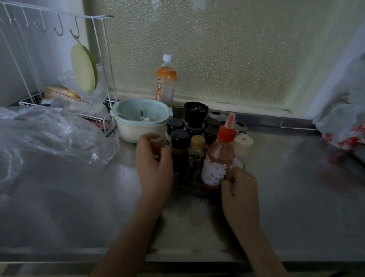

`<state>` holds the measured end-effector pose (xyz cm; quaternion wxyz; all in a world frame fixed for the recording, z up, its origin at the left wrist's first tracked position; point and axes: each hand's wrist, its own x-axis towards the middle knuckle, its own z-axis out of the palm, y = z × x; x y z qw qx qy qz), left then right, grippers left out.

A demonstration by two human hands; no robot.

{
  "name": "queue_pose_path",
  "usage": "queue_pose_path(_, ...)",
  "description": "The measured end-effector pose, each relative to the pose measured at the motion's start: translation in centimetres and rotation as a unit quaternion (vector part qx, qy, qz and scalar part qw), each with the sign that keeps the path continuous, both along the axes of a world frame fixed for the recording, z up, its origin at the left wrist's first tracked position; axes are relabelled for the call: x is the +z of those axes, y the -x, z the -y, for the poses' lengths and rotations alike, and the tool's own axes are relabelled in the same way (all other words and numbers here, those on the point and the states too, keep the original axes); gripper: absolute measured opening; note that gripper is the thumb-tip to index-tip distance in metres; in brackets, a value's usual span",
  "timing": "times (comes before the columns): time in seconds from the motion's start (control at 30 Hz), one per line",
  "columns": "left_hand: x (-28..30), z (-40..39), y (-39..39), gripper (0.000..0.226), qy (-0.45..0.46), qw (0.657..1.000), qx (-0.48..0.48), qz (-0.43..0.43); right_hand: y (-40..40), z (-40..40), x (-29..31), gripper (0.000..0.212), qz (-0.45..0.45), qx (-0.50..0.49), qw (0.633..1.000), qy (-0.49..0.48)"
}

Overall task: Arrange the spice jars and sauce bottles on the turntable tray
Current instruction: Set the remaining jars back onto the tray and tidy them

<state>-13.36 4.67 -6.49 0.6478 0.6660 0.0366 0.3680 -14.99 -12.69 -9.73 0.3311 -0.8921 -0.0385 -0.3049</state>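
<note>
**Operator:** Head camera, looking down at a steel counter [296, 198] under a frosted window [212, 38]. I've got both hands on the turntable tray [193, 189] — it sits mid-counter, dark and round, only its near rim showing under the bottles.

**Spotter:** What are the fingers doing?

**Operator:** Left hand [154, 161] is at the tray's left side, fingers curled in toward a black-capped jar [179, 148] of dark sauce; I can't tell whether they actually clamp it or the rim. Right hand [240, 189] is at the right edge, fingers bent, thumb and fingertips pinched against the rim just beside the red-capped squeeze bottle [219, 156]. A ring shows on that hand.

**Spotter:** What's loaded on the tray?

**Operator:** Front row: the black-capped jar, a small yellow-capped jar [196, 151], then the squeeze bottle with its worn white label — all upright, packed touching. A cream-capped jar [242, 143] stands behind the squeeze bottle. Further back, a cluster of black-lidded spice jars [194, 129] and a taller black grinder [195, 112].

**Spotter:** Off the tray?

**Operator:** Pale green bowl [141, 119] just left of it, an orange drink bottle [166, 81] against the window, a white wire rack [49, 57] far left, clear plastic bags [27, 137] in front of it.
</note>
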Motion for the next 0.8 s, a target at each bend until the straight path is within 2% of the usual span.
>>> queue_pose_path(0.07,0.0,-1.2,-1.8,0.034,-0.028,0.996,-0.001,-0.089,0.0,0.1,-0.1,0.015,0.000,0.002,1.000,0.002)
queue_pose_path(0.2,0.1,-3.7,-4.3,0.031,-0.152,0.958,-0.152,-0.189,-0.1,0.4,-0.3,0.015,0.001,0.028,1.000,-0.005)
queue_pose_path(0.27,0.8,-4.5,-5.5,0.030,-0.226,0.930,-0.206,-0.205,-0.2,0.4,-0.3,0.017,0.001,0.037,0.999,-0.007)
queue_pose_path(0.4,2.0,-4.6,-7.2,0.039,-0.391,0.881,-0.204,-0.172,-0.4,0.5,-0.3,0.014,0.000,0.028,1.000,-0.005)
queue_pose_path(0.6,2.2,-4.6,-7.2,0.051,-0.445,0.857,-0.235,-0.113,-0.9,0.8,0.1,0.023,0.017,0.010,0.999,-0.033)
queue_pose_path(0.67,2.1,-4.5,-7.1,0.052,-0.447,0.853,-0.244,-0.118,-1.0,1.0,0.2,0.019,0.024,-0.014,0.999,-0.024)
queue_pose_path(0.8,1.8,-4.3,-6.9,0.045,-0.396,0.879,-0.234,-0.123,-1.0,1.2,-0.2,0.008,0.008,-0.016,0.997,-0.080)
